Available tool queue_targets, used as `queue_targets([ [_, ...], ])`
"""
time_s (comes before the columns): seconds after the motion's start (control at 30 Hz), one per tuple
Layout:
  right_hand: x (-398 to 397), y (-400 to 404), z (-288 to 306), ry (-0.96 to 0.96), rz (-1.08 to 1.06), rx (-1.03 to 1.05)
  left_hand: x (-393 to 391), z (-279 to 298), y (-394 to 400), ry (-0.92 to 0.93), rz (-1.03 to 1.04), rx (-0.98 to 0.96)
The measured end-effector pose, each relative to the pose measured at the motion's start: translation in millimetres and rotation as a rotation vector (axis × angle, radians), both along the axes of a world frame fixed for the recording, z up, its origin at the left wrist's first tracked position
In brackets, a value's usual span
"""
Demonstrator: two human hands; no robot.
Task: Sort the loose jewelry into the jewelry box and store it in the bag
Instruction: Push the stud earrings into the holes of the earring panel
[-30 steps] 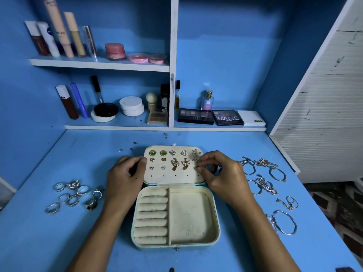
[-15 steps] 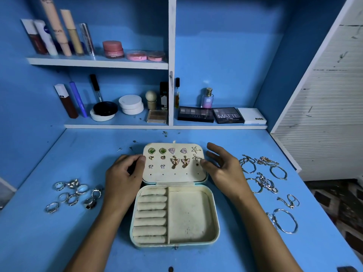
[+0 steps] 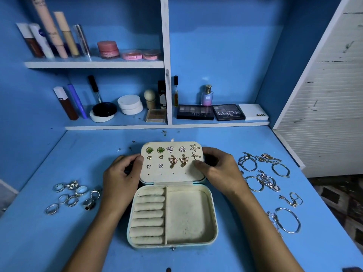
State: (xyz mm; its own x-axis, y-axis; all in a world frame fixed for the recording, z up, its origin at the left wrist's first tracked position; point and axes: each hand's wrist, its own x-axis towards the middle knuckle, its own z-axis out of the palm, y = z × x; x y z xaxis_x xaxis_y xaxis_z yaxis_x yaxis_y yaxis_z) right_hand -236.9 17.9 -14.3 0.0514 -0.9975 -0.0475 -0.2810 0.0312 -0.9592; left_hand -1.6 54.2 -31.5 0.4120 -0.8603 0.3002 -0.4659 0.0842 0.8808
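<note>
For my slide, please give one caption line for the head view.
Both hands hold the cream earring-studded lid of the open jewelry box.

One head-worn wide-angle view looks forward and steeply down from close above the table [image 3: 59,158]. The open box [image 3: 172,244] sits near centre, both hands reaching in from the near edge, shelves [image 3: 94,64] at the far side.

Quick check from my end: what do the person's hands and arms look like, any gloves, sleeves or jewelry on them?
Both are bare: the left hand and right hand show no gloves, rings or bracelets. Both forearms are uncovered to the frame's bottom edge, with no sleeve or watch in view.
</note>
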Motion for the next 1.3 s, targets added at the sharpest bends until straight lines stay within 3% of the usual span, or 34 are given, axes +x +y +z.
queue_targets([
  [0.23, 0.7, -3.5, -0.9, -0.028, -0.003, 0.032, 1.6, 5.9, -9.4, 0.063, 0.008, 0.039],
  [0.47, 1.0, -3.9, -1.8, -0.07, 0.011, 0.061, 10.4, 38.8, -51.8, -0.155, -0.005, -0.023],
  [0.57, 0.5, -4.0, -1.4, -0.084, 0.012, 0.068, 12.6, 52.5, -81.5, -0.198, -0.102, 0.1],
  [0.7, 0.0, -4.0, -2.6, -0.089, 0.015, 0.065, 11.3, 53.8, -116.0, -0.389, -0.235, 0.238],
  [0.87, 0.1, -4.6, -4.3, -0.093, 0.011, 0.068, 8.6, 47.1, -140.7, -0.538, -0.29, 0.332],
  [1.3, -0.7, -3.3, 0.2, -0.09, 0.017, 0.074, 3.1, 37.2, -156.7, -0.597, -0.213, 0.371],
])
